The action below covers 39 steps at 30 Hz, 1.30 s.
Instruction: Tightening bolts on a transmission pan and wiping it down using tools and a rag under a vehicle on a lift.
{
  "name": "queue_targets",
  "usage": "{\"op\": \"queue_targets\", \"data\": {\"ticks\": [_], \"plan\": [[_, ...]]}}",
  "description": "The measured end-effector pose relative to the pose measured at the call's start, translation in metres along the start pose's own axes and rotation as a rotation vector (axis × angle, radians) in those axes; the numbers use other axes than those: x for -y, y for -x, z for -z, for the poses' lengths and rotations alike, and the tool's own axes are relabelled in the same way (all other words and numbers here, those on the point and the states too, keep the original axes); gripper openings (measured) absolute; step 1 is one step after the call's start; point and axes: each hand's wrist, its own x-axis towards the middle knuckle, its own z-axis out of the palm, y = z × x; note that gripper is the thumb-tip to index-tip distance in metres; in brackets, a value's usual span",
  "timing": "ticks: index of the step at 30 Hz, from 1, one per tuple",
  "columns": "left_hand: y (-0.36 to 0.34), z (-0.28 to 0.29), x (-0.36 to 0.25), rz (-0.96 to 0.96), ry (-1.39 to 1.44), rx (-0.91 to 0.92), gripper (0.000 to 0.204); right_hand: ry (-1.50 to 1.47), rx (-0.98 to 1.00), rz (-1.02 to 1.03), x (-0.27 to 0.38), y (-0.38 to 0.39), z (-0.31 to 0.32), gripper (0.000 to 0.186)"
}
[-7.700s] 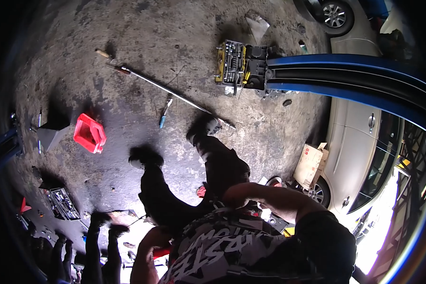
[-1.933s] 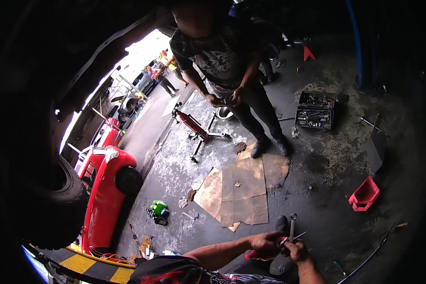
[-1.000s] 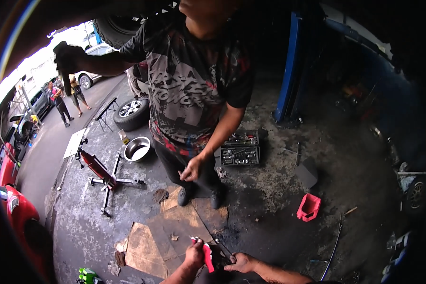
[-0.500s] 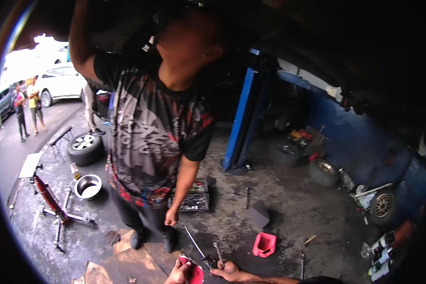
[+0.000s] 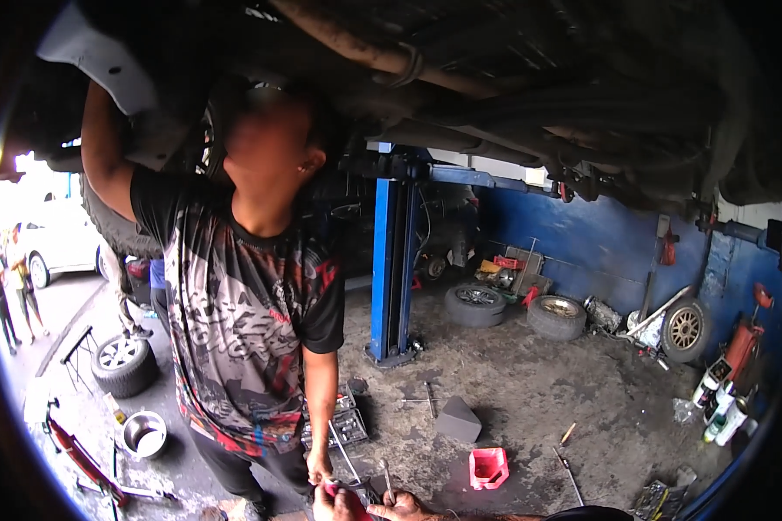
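At the lower edge my left hand (image 5: 334, 505) is closed on a red piece (image 5: 353, 502) that looks like cloth; its exact kind is unclear. Beside it, my right hand (image 5: 405, 507) grips a wrench (image 5: 387, 477) standing upright from the fingers. A long thin metal shaft (image 5: 345, 453), like a screwdriver's, slants up from a dark handle between my hands. A co-worker's lowered hand (image 5: 319, 466) hangs just above my left hand; whether they touch is unclear. That person's other arm reaches up under a raised vehicle (image 5: 495, 108).
A blue lift post (image 5: 392, 269) stands behind the co-worker. On the floor are a red open container (image 5: 488, 469), a dark grey block (image 5: 459, 420), a tool case (image 5: 349, 425) and a metal pot (image 5: 144, 435). Several wheels (image 5: 556, 318) lie near the blue wall.
The view has tilted up and turned right, bringing the vehicle's underside into sight. My hands sit lower in the picture, and the co-worker's lowered hand is now closer to my left hand.
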Motion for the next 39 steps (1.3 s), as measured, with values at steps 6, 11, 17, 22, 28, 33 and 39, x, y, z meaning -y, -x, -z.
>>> {"op": "queue_targets", "data": {"ticks": [6,11,17,22,28,33,39], "plan": [[0.032,0.002,-0.121,-0.582,-0.353,0.721,0.036,0.223,-0.259,0.057,0.007,0.006,-0.028,0.014],[0.038,-0.004,-0.179,-0.150,0.120,0.975,0.048,0.413,-0.447,0.033,0.021,0.007,-0.052,0.015],[0.075,-0.013,-0.263,0.418,0.706,1.125,0.068,0.725,-0.187,0.149,0.042,0.011,-0.071,0.035],[0.073,-0.014,-0.246,0.512,0.677,0.754,0.036,0.736,-0.278,0.041,0.035,0.009,-0.044,0.022],[0.054,-0.002,-0.230,-0.470,-0.047,0.823,0.055,0.918,0.015,0.079,0.050,0.010,-0.058,0.035],[0.057,-0.013,-0.272,-0.699,-0.462,0.643,0.068,1.023,-0.016,0.298,0.067,0.011,-0.082,0.035],[0.028,-0.075,-0.265,-1.140,-0.565,0.365,0.083,1.105,0.066,0.184,0.147,0.002,-0.091,0.032]]}}
